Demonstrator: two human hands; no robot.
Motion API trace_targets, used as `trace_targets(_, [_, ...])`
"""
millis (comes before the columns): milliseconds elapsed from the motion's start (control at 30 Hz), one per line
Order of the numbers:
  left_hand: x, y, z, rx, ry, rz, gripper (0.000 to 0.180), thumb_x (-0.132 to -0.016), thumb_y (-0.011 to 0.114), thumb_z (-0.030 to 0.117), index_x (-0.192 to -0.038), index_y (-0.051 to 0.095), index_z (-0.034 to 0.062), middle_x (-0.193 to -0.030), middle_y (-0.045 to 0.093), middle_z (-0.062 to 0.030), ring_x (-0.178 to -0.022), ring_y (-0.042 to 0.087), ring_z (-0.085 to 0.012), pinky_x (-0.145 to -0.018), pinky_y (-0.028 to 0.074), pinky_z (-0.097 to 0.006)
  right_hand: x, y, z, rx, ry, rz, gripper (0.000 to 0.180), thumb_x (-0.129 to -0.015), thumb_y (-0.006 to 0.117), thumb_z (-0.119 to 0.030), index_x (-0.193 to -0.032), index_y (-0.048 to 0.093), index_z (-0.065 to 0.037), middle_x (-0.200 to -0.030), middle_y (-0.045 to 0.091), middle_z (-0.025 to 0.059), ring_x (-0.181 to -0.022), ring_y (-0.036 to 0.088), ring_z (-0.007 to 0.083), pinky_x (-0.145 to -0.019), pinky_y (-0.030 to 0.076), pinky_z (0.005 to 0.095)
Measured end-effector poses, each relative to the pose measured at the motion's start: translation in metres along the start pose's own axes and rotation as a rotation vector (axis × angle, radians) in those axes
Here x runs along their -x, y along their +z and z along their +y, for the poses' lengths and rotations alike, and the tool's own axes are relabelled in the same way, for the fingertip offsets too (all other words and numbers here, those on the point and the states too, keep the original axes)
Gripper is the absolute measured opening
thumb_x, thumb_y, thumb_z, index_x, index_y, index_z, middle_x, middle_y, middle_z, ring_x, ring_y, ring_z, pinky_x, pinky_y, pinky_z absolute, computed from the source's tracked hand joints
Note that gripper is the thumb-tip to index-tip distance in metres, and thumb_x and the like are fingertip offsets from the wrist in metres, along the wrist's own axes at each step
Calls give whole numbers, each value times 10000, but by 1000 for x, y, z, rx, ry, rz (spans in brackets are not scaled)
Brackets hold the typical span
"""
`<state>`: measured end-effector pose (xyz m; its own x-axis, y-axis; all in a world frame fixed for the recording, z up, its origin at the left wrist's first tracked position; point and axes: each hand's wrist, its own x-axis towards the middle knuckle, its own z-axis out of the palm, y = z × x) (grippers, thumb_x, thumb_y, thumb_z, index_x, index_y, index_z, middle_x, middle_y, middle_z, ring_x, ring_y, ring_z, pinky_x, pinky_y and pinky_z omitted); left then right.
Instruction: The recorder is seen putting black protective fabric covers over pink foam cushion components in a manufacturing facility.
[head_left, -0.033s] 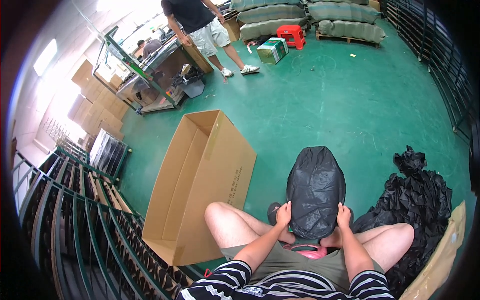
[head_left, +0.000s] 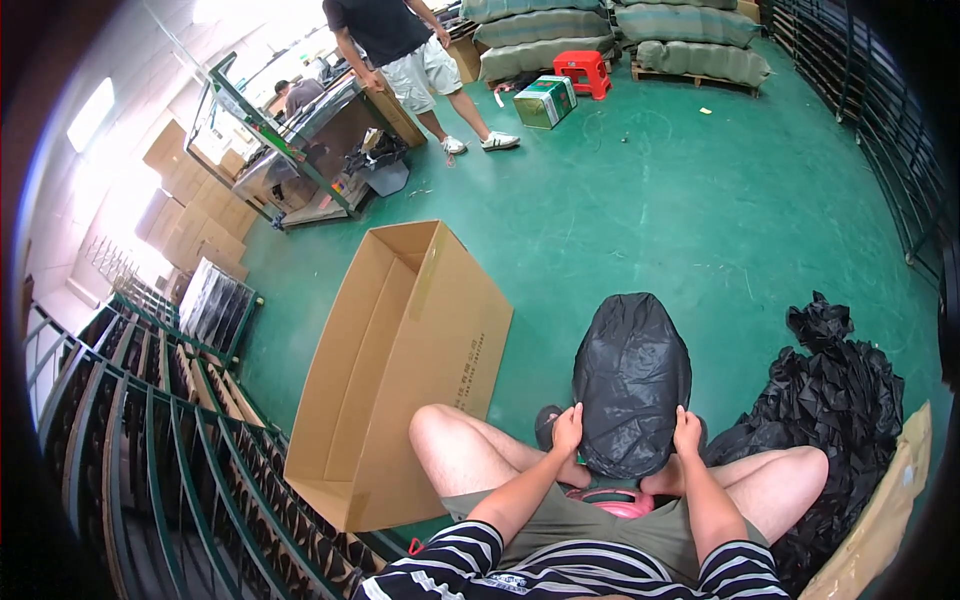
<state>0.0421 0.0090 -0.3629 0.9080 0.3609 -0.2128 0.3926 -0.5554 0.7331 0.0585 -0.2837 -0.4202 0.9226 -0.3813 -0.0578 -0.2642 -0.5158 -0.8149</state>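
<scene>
Between my feet stands a full, rounded black plastic bag (head_left: 633,385), its contents hidden. My left hand (head_left: 568,428) grips its left side, fingers closed on the plastic. On the opposite side my right hand (head_left: 687,430) holds the bag the same way. A tall open cardboard box (head_left: 440,370) stands to the left of my knee. Right of my other leg lies a heap of crumpled black plastic bags (head_left: 825,400). Part of a pink seat (head_left: 625,507) shows beneath me.
Green metal racks (head_left: 190,470) line the left side, and more racks (head_left: 880,130) run along the right. A flattened tan sheet (head_left: 880,510) lies by the heap. Farther off are a red stool (head_left: 583,72), a green carton (head_left: 546,101), stacked sacks (head_left: 695,62) and a standing person (head_left: 400,50).
</scene>
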Motion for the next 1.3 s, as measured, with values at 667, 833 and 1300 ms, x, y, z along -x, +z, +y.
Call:
trace_targets(667, [-2,-2,4,40,16,33,533,-975,441,476,-839,631,-2,-809,632,-272,-811,621,-456,-729,468,-516,-3,2,-1,3,22,-7,518,-968,534,-387,-700,495,54,-668,495,272,-608,466,389,-628,395,470])
trace_targets(833, [9,-2,-2,29,32,43,537,-976,444,475,-827,619,-11,-805,623,-279,-781,607,-463,-695,458,-516,10,0,8,12,16,-11,514,-967,536,-384,-703,510,56,-682,509,281,-608,472,391,-632,397,473])
trace_targets(1300, [-28,-44,50,-526,1115,-232,491,-767,547,76,-1253,594,126,-1243,542,-104,-1197,489,-292,-1028,384,-433,-8,-8,-29,52,51,-95,553,-962,493,-473,-740,544,31,-749,562,275,-732,550,450,-692,426,479])
